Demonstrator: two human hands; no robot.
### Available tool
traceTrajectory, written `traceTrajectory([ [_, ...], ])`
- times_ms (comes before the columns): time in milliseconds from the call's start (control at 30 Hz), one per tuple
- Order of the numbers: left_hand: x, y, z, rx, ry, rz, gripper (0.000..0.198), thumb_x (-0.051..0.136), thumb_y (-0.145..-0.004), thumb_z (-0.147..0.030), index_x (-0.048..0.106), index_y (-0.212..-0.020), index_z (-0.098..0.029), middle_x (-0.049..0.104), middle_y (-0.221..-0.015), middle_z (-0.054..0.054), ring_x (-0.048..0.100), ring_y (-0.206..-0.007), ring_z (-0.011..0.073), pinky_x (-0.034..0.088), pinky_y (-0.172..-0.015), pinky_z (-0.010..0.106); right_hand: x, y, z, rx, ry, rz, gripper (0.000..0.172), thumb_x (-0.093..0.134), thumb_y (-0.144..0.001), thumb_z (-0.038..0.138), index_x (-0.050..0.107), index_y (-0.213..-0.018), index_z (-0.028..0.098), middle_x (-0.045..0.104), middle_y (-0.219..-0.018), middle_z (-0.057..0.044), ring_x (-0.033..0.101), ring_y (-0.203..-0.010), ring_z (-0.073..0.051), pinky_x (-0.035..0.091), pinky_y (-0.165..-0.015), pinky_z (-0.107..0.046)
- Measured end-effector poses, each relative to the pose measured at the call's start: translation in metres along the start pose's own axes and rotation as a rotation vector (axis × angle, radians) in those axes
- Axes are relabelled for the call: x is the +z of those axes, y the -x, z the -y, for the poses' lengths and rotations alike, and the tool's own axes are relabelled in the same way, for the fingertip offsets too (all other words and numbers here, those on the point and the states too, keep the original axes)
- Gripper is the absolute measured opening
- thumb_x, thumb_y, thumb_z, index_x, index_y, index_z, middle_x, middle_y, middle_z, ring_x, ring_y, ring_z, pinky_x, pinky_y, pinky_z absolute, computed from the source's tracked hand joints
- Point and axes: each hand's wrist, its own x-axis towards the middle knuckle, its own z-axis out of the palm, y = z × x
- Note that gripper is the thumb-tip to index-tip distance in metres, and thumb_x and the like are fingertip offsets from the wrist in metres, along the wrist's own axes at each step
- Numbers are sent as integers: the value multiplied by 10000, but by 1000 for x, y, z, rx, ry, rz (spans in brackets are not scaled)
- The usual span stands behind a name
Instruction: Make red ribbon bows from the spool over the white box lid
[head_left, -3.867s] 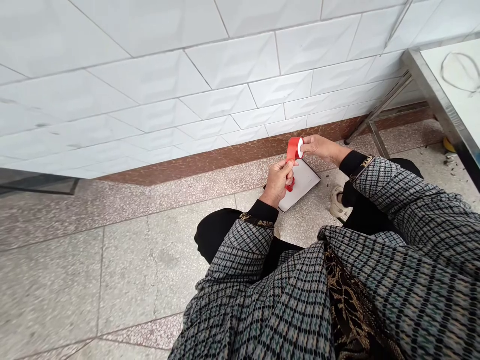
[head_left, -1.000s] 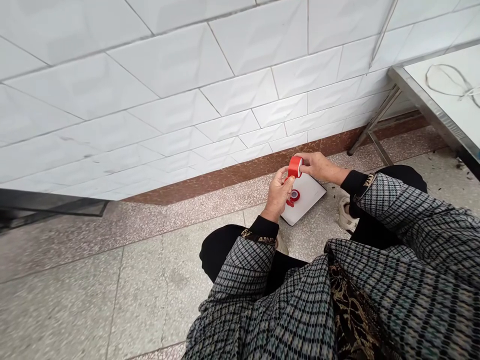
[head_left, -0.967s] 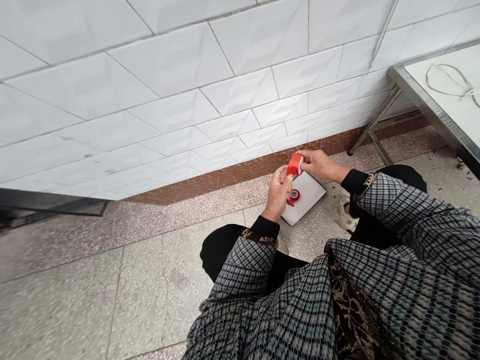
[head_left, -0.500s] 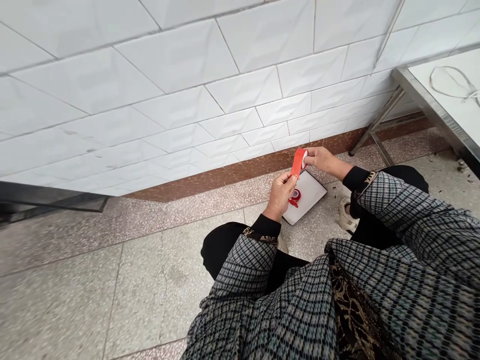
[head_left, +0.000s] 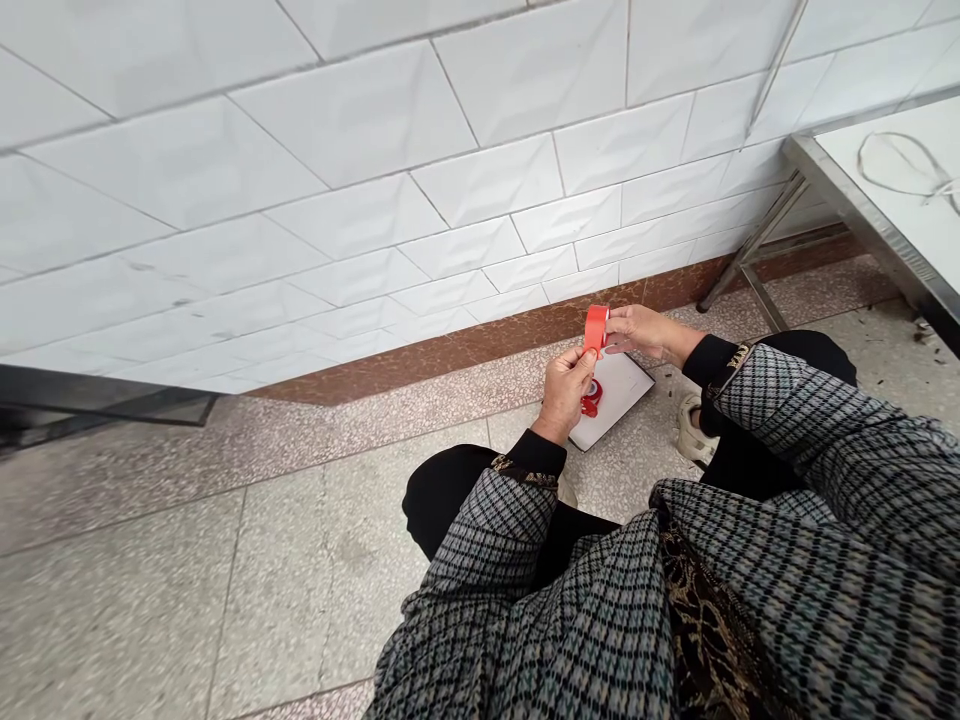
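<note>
My left hand [head_left: 565,393] is closed, thumb and fingers pinching the lower part of a roll of red tape [head_left: 595,328]. The roll's pale core faces right, towards my right hand [head_left: 643,333]. Its fingers are stretched and somewhat apart, with the tips at the roll's right side. Whether they press on the roll is hard to see. Below the hands, a white board [head_left: 616,405] with a dark edge lies on the floor. On it rests a small red round item [head_left: 591,398] with a pale centre, partly behind my left hand; its kind is unclear.
A white tiled wall [head_left: 450,200] with a brown skirting [head_left: 420,358] runs across the front. At right stands a metal-edged table [head_left: 874,215] with a loop of thin wire [head_left: 904,165]. A black frame [head_left: 105,400] sits at far left, above the speckled floor [head_left: 337,540].
My right hand's fingers have loosened and spread, coming out from the roll's core. The roll has tilted and dropped slightly, and my left hand keeps its pinch.
</note>
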Motion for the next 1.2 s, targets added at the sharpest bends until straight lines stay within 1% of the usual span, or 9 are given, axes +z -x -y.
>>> traceTrajectory([
  [100, 1, -1, 3, -21, -3, -19, 514, 944, -751, -620, 706, -805, -168, 476, -567, -72, 279, -417, 25, 170, -457, 226, 3, 2, -1, 40, -56, 32, 35, 818, -821, 201, 794, -827, 226, 831, -892, -55, 757, -889, -227, 636, -912, -364],
  [267, 4, -2, 10, -38, -28, -140, 476, 936, -776, -557, 622, -772, -199, 410, -515, -102, 265, -432, 41, 170, -467, 225, 9, 8, 3, 143, -168, 52, 69, 816, -888, 157, 761, -880, 198, 838, -928, -88, 754, -887, -220, 648, -981, -427],
  [400, 5, -3, 14, 30, -78, -227, 354, 918, -824, -392, 637, -951, -217, 479, -573, -107, 311, -456, 59, 221, -480, 228, 9, 10, 4, 199, -230, 93, 63, 783, -951, 149, 758, -936, 204, 838, -906, -88, 759, -890, -222, 667, -967, -434],
  [533, 1, -4, 10, 129, -145, -162, 369, 892, -846, -270, 693, -1155, -238, 528, -606, -95, 404, -510, 94, 316, -528, 238, 6, 9, 2, 238, -247, 131, 54, 816, -972, 214, 764, -970, 203, 837, -919, -82, 767, -871, -227, 661, -1009, -482],
  [600, -1, -4, 8, 157, -159, -116, 344, 881, -859, -270, 727, -1166, -240, 566, -635, -72, 473, -557, 117, 368, -561, 249, 5, 8, 3, 247, -249, 153, 90, 847, -960, 238, 765, -975, 203, 837, -937, -83, 777, -886, -234, 651, -1036, -506],
  [767, -3, -8, 5, 155, -163, -103, 356, 882, -863, -267, 774, -1203, -249, 675, -742, -20, 605, -686, 165, 461, -634, 274, 3, 8, 4, 255, -223, 178, 100, 849, -964, 271, 766, -979, 216, 844, -973, -84, 792, -934, -246, 648, -1056, -533],
  [967, -7, -12, 4, 101, -142, -31, 423, 948, -810, -311, 763, -1180, -222, 609, -636, -68, 400, -515, 87, 326, -539, 236, -3, 7, 0, 239, -191, 205, 90, 830, -969, 267, 764, -992, 211, 854, -1005, -108, 797, -963, -252, 682, -986, -499],
  [1067, -7, -11, 4, 81, -110, -9, 461, 961, -800, -356, 731, -1179, -227, 608, -634, -78, 366, -477, 71, 293, -510, 231, -3, 9, 1, 218, -137, 230, 131, 860, -946, 308, 770, -989, 222, 850, -1019, -113, 794, -984, -267, 700, -945, -493],
  [1200, -8, -9, 3, 39, -34, 11, 535, 961, -796, -388, 696, -1232, -231, 615, -653, -79, 330, -441, 56, 246, -477, 236, -2, 11, 6, 79, 5, 210, 188, 883, -921, 308, 798, -1075, 242, 838, -1113, -104, 777, -1039, -275, 701, -963, -500],
])
